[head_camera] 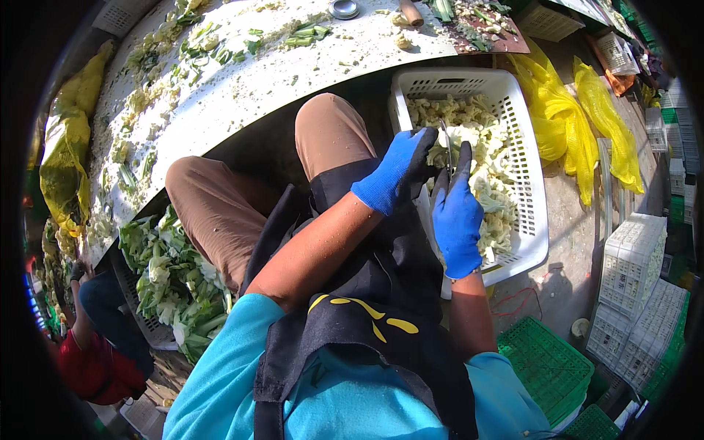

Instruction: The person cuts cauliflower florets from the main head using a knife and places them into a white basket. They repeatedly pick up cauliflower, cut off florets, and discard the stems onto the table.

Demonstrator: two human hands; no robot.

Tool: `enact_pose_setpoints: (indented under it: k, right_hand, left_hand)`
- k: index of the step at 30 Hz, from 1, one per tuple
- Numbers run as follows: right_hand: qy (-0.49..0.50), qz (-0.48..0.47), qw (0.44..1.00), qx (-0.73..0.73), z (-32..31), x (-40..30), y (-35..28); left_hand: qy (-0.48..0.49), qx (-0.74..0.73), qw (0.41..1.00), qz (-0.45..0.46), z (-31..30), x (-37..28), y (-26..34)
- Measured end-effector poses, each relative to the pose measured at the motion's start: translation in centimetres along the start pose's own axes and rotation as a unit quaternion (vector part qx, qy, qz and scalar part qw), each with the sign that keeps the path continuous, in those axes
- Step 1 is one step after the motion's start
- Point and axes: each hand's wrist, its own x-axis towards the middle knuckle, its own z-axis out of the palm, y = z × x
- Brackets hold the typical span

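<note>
Both hands wear blue gloves with black palms and meet over the near side of a white plastic crate (536, 220) filled with cauliflower florets (495, 176). My right hand (457, 220) is closed around the lower end of a knife (446, 144), its index finger stretched along the thin blade, which points away from me. My left hand (404, 165) is curled on a piece of cauliflower (438, 156) just left of the blade; the fingers hide most of that piece. The handle of the knife is covered by the right hand.
A white table (231, 93) strewn with cauliflower scraps stands ahead, a wooden handle (411, 12) on it. A crate of leaves (170, 280) is at left, near a co-worker in red (102, 363). Yellow mesh bags (555, 121), green crates (544, 363) and stacked white crates (632, 264) stand at right.
</note>
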Motion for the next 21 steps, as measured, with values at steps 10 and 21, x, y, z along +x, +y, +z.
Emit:
enact_pose_setpoints:
  k: [10, 21]
  right_hand:
    - [-0.025, 0.229, 0.890, 0.393, 2.4, 1.8, 7.5]
    - [0.106, 0.249, 0.954, 0.131, 5.4, 3.4, 18.4]
  left_hand:
    - [-0.034, -0.188, 0.973, -0.133, 3.7, 0.7, -6.1]
    - [0.153, -0.246, 0.904, -0.315, 5.3, 1.8, -5.8]
